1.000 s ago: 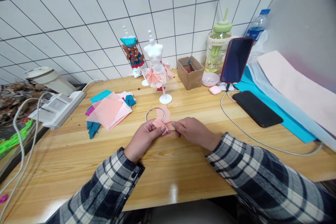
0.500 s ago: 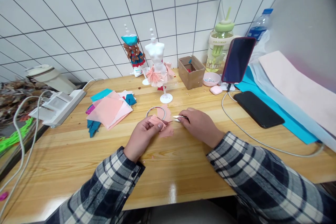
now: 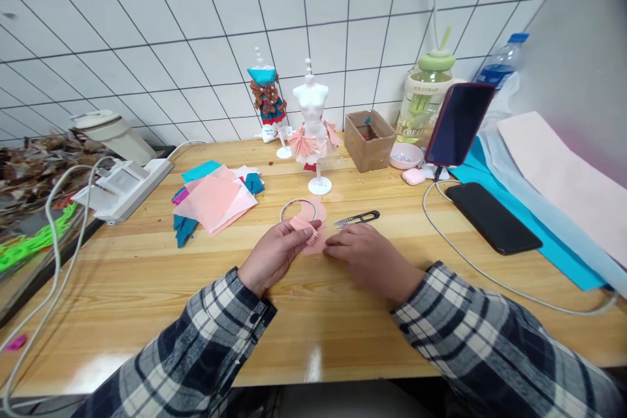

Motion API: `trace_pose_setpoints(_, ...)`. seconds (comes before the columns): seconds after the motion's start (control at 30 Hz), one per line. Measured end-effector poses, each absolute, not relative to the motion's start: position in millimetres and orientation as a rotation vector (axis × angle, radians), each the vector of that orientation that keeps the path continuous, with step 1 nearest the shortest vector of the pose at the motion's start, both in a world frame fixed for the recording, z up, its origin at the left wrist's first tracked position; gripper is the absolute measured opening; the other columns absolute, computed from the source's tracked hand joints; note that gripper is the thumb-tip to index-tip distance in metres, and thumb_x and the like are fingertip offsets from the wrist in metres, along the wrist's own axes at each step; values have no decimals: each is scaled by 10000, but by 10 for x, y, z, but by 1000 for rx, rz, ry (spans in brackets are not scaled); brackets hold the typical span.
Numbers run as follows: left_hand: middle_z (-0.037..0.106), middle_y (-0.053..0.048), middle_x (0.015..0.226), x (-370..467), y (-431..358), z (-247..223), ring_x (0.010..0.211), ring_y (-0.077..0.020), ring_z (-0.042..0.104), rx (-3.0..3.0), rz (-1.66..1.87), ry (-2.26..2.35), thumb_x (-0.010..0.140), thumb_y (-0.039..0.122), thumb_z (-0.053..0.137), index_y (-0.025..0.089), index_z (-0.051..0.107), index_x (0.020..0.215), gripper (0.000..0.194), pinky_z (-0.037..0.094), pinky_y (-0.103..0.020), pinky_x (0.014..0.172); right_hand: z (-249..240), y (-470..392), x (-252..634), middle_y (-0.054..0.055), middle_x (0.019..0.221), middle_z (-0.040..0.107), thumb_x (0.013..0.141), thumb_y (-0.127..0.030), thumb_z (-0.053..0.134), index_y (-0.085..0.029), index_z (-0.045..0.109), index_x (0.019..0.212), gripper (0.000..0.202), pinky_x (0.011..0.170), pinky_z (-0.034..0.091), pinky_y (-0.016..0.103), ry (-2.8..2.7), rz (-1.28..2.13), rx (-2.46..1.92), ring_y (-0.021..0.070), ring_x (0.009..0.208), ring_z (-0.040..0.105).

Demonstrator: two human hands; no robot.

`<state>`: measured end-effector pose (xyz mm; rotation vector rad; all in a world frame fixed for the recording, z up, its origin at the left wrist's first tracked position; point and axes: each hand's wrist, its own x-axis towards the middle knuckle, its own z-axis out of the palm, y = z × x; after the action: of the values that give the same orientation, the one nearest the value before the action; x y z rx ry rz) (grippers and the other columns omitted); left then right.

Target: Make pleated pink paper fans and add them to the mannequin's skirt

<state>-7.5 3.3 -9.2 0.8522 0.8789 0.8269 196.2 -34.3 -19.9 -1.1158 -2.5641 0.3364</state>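
Between the thumb and fingers of my left hand (image 3: 274, 255) is a folded piece of peach crepe paper (image 3: 304, 227) with a fringed edge. My right hand (image 3: 369, 258) is low over the table, slightly blurred. Its bent fingers are a little apart, the tips beside a flat peach paper scrap (image 3: 313, 249); contact is unclear. Just beyond those fingers lie black-handled thread snips (image 3: 362, 217). A thin silvery ring (image 3: 289, 204) rests past my left hand, next to another zigzag-edged peach piece (image 3: 318, 208). Farther back stands a white mini dress form (image 3: 312, 101) with a peach ruffled skirt.
Coloured paper sheets (image 3: 210, 199) lie at the left, near a power strip (image 3: 132, 192). Behind are a dressed mini form (image 3: 267, 101), a cardboard box (image 3: 369, 144) and a pink dish (image 3: 406, 157). A propped phone (image 3: 460, 124), flat phone (image 3: 494, 217) and white cable (image 3: 470, 263) occupy the right.
My right hand has let go of the snips, which now lie on the table, and has come nearer the peach scrap. My left hand still holds its paper. The camera view has shifted slightly.
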Motion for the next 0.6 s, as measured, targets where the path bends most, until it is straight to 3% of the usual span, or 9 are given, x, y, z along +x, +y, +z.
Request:
trace_pose_setpoints(0.13,715,-100,979,-94,42,-109,1081,-203,589,863,830,886,729,216,745,121,687,686,119,389,-314,1006,-202,-395,2077,21,1007,698,804,-41,477,-249,687,1035,375,903,390,368,-2417,452,-1220,188,952,575)
trace_pose_setpoints(0.23,705,-98,1035,-101,52,-123,976,-176,618,837,865,918,720,216,753,122,713,781,119,418,-321,968,-218,-400,2138,62,1027,672,835,-70,462,-212,676,1078,354,875,417,354,-2319,347,-1398,207,966,557)
trace_pose_setpoints(0.37,709,-81,1004,-105,81,-139,1005,-190,611,865,949,868,710,231,762,134,715,790,134,424,-315,948,-248,-420,2112,87,976,627,861,-89,454,-208,650,1156,374,815,429,330,-2383,228,-1583,212,916,543)
trace_pose_setpoints(0.6,701,-51,932,-124,133,-151,1031,-185,591,891,1041,828,688,239,778,142,680,728,144,415,-299,937,-240,-603,1856,75,990,620,860,-90,479,-215,644,1171,373,824,419,324,-2536,297,-1389,205,901,543)
